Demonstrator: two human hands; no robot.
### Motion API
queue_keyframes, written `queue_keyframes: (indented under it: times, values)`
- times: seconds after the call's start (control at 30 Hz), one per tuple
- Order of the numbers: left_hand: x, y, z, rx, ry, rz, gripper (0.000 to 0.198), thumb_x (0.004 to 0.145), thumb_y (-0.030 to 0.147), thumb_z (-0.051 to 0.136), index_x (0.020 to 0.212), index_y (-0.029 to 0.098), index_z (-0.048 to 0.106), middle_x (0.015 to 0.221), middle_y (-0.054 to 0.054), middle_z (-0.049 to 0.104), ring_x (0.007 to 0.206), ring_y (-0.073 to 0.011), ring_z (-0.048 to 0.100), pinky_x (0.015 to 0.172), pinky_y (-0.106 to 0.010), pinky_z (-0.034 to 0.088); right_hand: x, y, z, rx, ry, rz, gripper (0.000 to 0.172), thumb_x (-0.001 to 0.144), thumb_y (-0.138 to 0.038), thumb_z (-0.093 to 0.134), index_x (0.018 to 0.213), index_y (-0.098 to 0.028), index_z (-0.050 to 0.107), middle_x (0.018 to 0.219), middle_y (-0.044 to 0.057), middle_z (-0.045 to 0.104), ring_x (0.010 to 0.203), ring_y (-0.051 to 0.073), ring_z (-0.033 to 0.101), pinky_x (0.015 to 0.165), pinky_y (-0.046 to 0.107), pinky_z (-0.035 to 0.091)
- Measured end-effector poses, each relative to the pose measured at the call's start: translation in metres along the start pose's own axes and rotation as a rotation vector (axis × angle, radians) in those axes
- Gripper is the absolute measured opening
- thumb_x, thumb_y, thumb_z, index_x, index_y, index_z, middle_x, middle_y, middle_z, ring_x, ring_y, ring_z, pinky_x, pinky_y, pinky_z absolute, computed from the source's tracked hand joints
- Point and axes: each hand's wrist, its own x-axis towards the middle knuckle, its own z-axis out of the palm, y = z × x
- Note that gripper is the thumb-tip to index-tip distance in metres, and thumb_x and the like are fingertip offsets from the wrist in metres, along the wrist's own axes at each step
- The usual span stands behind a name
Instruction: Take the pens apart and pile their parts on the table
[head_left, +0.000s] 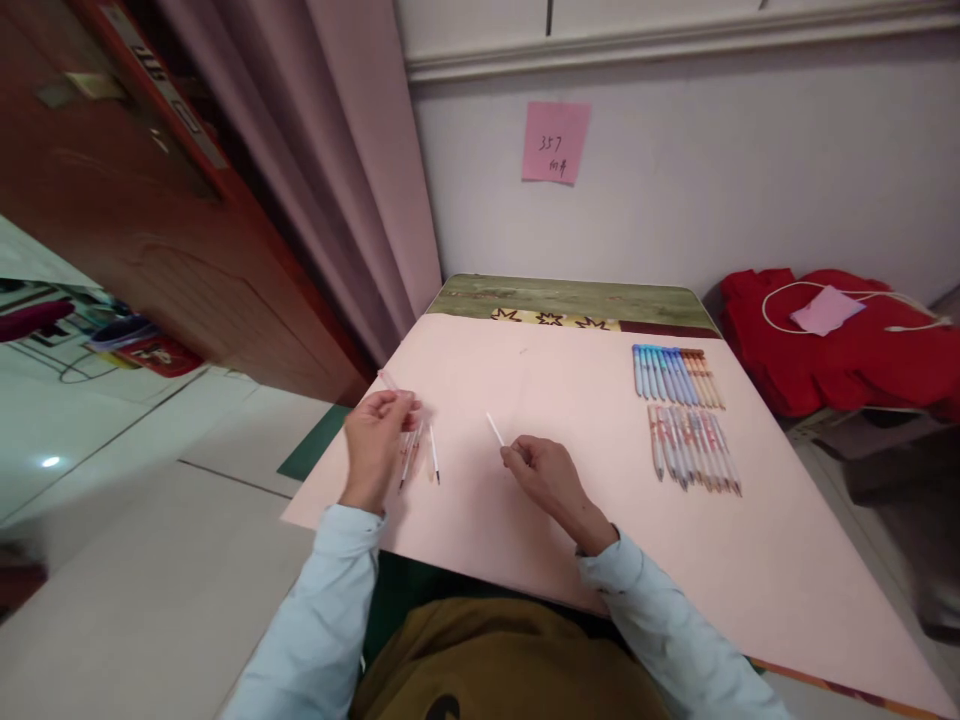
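Note:
At the left of the table my left hand (381, 435) is closed in a pinch on a slim, pale pinkish pen barrel (387, 379), whose end sticks out past the fingers. Just below and beside that hand lie several pen refills (434, 455), white with dark tips, along with clear pen parts partly hidden by the fingers. My right hand (544, 475), nearer the middle, pinches a thin white pen refill (494, 429) that points up and to the left. A gap separates the two hands.
At the right lie a row of blue and brown pens (667, 375) and a row of clear patterned pens (694, 450) on the pale pink table cover (570, 380). Beyond the right edge are red cloth (825, 350) and a white cable. A curtain (337, 150) and a wooden door stand left.

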Motion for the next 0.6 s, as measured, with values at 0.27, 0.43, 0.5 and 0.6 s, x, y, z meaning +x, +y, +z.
queue_keyframes:
  times: [0.27, 0.43, 0.5, 0.6]
  values:
    - [0.004, -0.023, -0.061, 1.125, -0.198, 0.034, 0.028, 0.083, 0.046, 0.054, 0.076, 0.020, 0.064, 0.077, -0.010, 0.071, 0.077, -0.0265, 0.065, 0.063, -0.031, 0.038, 0.031, -0.030, 0.058, -0.204, -0.160, -0.011, 0.029, 0.092, -0.033, 0.055, 0.072, -0.015, 0.067, 0.072, 0.009, 0.069, 0.068, 0.019, 0.060, 0.062, 0.028, 0.035]
    - [-0.007, -0.019, -0.055, 1.154, -0.252, 0.051, 0.042, 0.089, 0.053, 0.041, 0.072, 0.022, 0.064, 0.081, -0.011, 0.071, 0.080, -0.0274, 0.062, 0.063, -0.032, 0.034, 0.025, -0.030, 0.066, -0.134, -0.106, -0.022, 0.023, 0.088, -0.027, 0.062, 0.106, -0.013, 0.068, 0.085, 0.011, 0.073, 0.080, 0.022, 0.066, 0.073, 0.030, 0.043]
    - [-0.004, -0.020, -0.055, 1.154, -0.252, 0.030, 0.039, 0.088, 0.051, 0.043, 0.075, 0.022, 0.065, 0.083, -0.012, 0.071, 0.082, -0.0282, 0.062, 0.063, -0.032, 0.034, 0.023, -0.027, 0.063, -0.140, -0.106, -0.035, 0.025, 0.085, -0.021, 0.064, 0.109, -0.014, 0.066, 0.089, 0.011, 0.073, 0.082, 0.023, 0.066, 0.074, 0.031, 0.044]
    - [0.000, -0.022, -0.054, 1.156, -0.255, 0.009, 0.035, 0.087, 0.048, 0.045, 0.082, 0.021, 0.067, 0.088, -0.013, 0.072, 0.085, -0.0294, 0.063, 0.065, -0.033, 0.036, 0.021, -0.025, 0.062, -0.133, -0.122, -0.050, 0.025, 0.082, -0.017, 0.064, 0.108, -0.015, 0.067, 0.091, 0.010, 0.073, 0.084, 0.023, 0.066, 0.075, 0.031, 0.044]
